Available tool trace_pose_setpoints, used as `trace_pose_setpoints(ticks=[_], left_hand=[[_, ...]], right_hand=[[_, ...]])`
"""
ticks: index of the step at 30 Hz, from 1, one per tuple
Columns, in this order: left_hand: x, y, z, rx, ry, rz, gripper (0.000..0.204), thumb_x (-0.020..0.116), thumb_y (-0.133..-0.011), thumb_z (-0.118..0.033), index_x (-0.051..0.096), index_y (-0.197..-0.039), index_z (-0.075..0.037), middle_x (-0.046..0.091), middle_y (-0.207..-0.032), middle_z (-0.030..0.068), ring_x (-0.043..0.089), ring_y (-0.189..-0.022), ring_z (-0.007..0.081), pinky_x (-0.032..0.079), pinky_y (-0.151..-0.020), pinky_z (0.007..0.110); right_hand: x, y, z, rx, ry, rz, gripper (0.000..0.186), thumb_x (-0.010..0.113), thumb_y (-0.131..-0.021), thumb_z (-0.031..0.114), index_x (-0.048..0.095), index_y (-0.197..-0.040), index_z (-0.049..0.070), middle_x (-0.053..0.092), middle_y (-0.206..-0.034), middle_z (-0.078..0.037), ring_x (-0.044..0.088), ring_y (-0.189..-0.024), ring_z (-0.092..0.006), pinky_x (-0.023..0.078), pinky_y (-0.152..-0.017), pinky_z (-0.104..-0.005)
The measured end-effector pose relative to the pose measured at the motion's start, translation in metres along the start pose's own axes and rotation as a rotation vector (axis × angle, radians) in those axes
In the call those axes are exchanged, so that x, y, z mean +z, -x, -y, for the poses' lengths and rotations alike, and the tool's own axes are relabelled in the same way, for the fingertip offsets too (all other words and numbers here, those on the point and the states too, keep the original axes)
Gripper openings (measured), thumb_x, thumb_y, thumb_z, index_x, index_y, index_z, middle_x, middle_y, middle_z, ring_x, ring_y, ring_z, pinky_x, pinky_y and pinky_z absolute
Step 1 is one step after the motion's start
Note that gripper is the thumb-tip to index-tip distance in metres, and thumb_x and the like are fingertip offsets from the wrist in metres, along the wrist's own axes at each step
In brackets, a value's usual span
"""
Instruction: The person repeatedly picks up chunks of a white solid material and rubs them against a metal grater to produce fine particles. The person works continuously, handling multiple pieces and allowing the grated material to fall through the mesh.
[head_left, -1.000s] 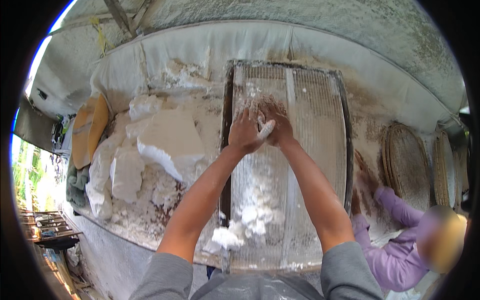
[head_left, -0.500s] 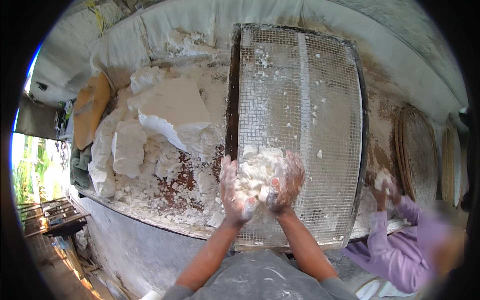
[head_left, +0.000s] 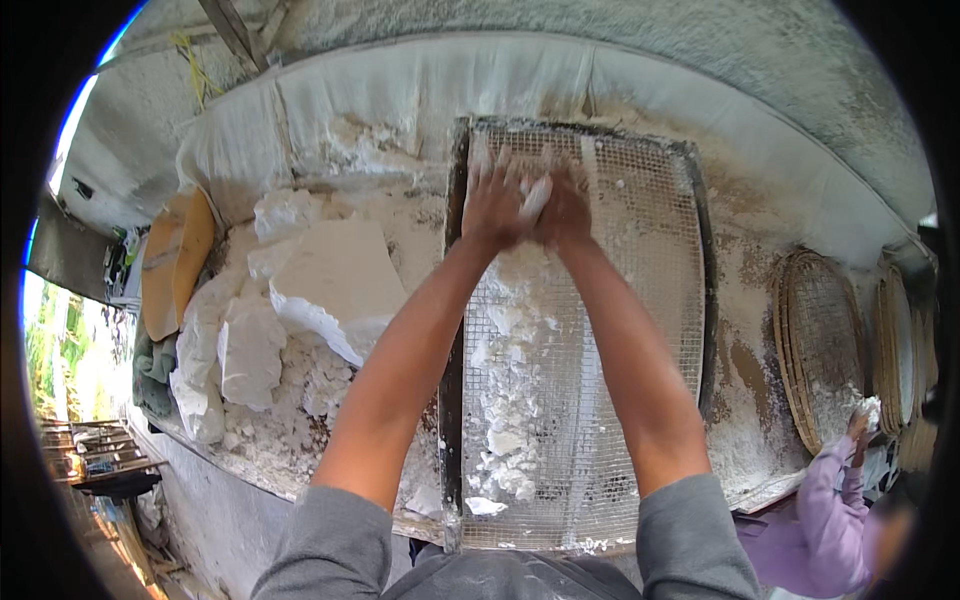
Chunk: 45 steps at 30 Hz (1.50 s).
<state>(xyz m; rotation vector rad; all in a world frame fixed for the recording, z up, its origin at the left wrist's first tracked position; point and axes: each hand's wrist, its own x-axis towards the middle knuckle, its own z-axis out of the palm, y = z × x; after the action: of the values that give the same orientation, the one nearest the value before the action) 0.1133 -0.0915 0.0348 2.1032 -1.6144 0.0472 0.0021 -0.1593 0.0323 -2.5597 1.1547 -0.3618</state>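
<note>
Both my arms reach out over a framed wire-mesh screen [head_left: 640,330]. Near its far end, my left hand [head_left: 494,205] lies over the mesh with fingers stretched forward and apart, a little smeared by motion. Close beside it, my right hand [head_left: 566,205] is also spread, its fingertips blurred. Between the two thumbs shows a small white chunk [head_left: 535,200]; I cannot tell whether it is held. Behind the hands, crumbled white powdery lumps [head_left: 508,400] form a strip along the mesh toward me.
Large white powdery blocks [head_left: 335,280] are heaped left of the screen, with a tan curved board [head_left: 175,260] beyond. Round woven trays [head_left: 820,340] lean at the right. A co-worker in a purple sleeve [head_left: 835,500] holds something white at lower right.
My hands have moved from the near part of the screen to its far end. The white clump they cupped now lies scattered in a strip over the mesh.
</note>
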Motion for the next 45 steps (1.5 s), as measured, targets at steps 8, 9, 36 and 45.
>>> trace_pose_setpoints(ticks=[8,9,36,45], left_hand=[[-0.009,0.221,-0.034,0.160,0.202,0.108,0.084,0.048,-0.095,-0.066,0.046,-0.147,0.000,0.033,-0.159,0.0267,0.034,-0.145,0.0451,0.026,-0.122,0.048],[-0.021,0.247,-0.040,0.250,0.161,0.053,0.085,0.061,-0.091,-0.061,0.045,-0.147,0.001,0.038,-0.156,0.0266,0.039,-0.141,0.0464,0.030,-0.120,0.049],[0.001,0.177,-0.037,0.084,0.219,-0.047,0.099,0.060,-0.089,-0.063,0.032,-0.154,0.006,0.037,-0.156,0.0304,0.029,-0.150,0.0421,0.020,-0.124,0.047],[-0.035,0.391,-0.125,0.009,0.650,-0.295,0.076,0.062,-0.090,-0.043,0.043,-0.150,0.000,0.035,-0.156,0.0314,0.037,-0.142,0.0526,0.029,-0.117,0.060]], right_hand=[[0.020,0.201,-0.009,-0.261,-0.183,-0.010,0.055,0.060,-0.096,0.039,0.053,-0.144,0.014,0.047,-0.154,-0.014,0.034,-0.149,-0.0312,0.026,-0.125,-0.0414],[0.023,0.230,-0.008,-0.317,-0.172,-0.080,0.055,0.060,-0.096,0.040,0.053,-0.144,0.014,0.047,-0.154,-0.013,0.034,-0.149,-0.0304,0.024,-0.126,-0.0422],[0.015,0.153,0.014,-0.277,0.219,0.213,0.078,0.052,-0.096,0.034,0.020,-0.162,0.008,0.021,-0.168,-0.014,0.013,-0.157,-0.0340,0.009,-0.128,-0.0468],[0.033,0.391,0.048,-0.088,-0.275,-0.153,0.066,0.056,-0.097,0.043,0.043,-0.151,0.009,0.020,-0.164,-0.025,0.021,-0.152,-0.0426,0.017,-0.123,-0.0594]])
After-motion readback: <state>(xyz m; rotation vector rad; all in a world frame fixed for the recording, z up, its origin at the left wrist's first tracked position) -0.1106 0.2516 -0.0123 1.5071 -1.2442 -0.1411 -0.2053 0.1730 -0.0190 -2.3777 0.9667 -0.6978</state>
